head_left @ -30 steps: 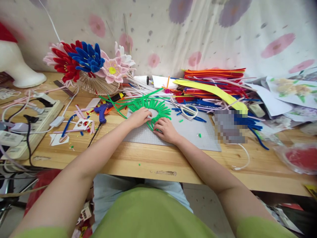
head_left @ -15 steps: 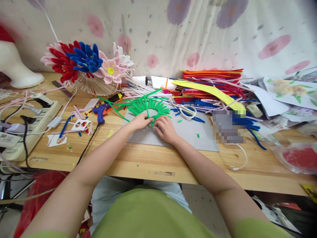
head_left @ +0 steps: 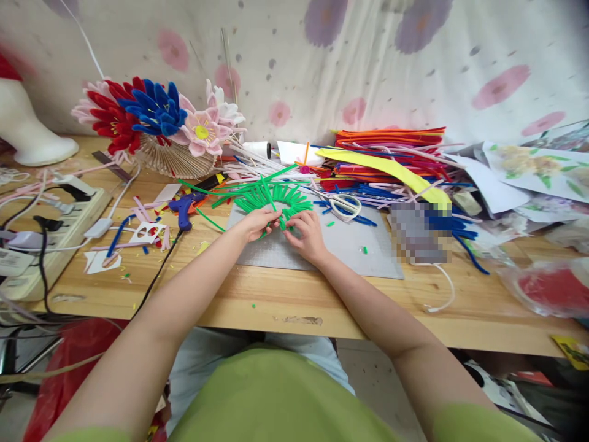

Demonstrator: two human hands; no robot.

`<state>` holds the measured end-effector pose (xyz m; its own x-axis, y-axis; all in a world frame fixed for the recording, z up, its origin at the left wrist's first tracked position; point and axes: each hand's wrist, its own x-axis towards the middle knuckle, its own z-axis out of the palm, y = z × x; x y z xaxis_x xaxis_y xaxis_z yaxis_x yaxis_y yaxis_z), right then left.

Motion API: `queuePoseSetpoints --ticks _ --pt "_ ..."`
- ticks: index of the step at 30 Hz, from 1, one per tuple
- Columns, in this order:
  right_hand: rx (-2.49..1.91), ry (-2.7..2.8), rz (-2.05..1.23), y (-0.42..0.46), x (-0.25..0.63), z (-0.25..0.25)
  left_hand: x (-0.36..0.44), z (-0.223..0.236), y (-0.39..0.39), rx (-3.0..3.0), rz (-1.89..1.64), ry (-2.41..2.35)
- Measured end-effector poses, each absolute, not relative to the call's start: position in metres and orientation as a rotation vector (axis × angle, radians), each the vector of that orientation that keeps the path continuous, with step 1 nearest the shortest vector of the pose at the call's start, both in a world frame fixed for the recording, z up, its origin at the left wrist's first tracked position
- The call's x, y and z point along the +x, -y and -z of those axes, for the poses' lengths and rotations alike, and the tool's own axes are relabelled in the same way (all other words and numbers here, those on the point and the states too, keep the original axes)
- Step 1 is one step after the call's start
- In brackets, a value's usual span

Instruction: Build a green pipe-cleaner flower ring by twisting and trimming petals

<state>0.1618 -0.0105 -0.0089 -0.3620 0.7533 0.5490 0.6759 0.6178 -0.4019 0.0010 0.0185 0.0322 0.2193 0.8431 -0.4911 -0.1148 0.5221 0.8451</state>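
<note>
A green pipe-cleaner piece (head_left: 271, 199), a fan of looped spikes, lies on a grey cutting mat (head_left: 350, 242) at the middle of the wooden table. My left hand (head_left: 255, 224) pinches its near edge with fingers closed. My right hand (head_left: 306, 234) is right beside it, fingers curled and pinching the same green piece. The two hands almost touch each other above the mat. Loose green stems (head_left: 207, 190) trail off to the left of the piece.
White-handled scissors (head_left: 345, 205) lie just right of the piece. A blue glue gun (head_left: 184, 209) and a power strip (head_left: 46, 239) are at left. Pipe-cleaner flowers (head_left: 156, 116) stand at back left. A heap of coloured pipe cleaners (head_left: 391, 159) fills the back right.
Both hands have come closer together at the near edge of the green piece, from resting flat on it to pinching it. The piece has folded up slightly.
</note>
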Motion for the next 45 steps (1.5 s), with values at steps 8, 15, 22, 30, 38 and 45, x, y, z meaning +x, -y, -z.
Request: queuePoseSetpoints --ticks 8,15,22,30,38,45 --pt "-1.105 2.069 -0.09 0.01 0.167 0.008 0.003 -0.035 -0.016 0.829 -0.8 -1.23" --pt "-0.981 2.358 -0.119 0.01 0.174 0.002 -0.002 -0.03 -0.019 1.136 -0.784 -1.343" --pt "-0.949 2.457 -0.15 0.009 0.18 -0.004 -0.002 -0.027 -0.016 1.142 -0.822 -1.405" --pt "-1.027 2.495 -0.178 0.008 0.172 -0.006 0.005 -0.02 -0.014 0.986 -0.962 -1.4" --pt "-1.049 2.503 -0.083 0.014 0.163 0.001 0.003 -0.03 -0.012 1.048 -0.822 -1.402" --pt "-1.234 2.339 -0.223 0.017 0.159 0.001 -0.007 -0.035 -0.016 0.954 -0.801 -1.318"
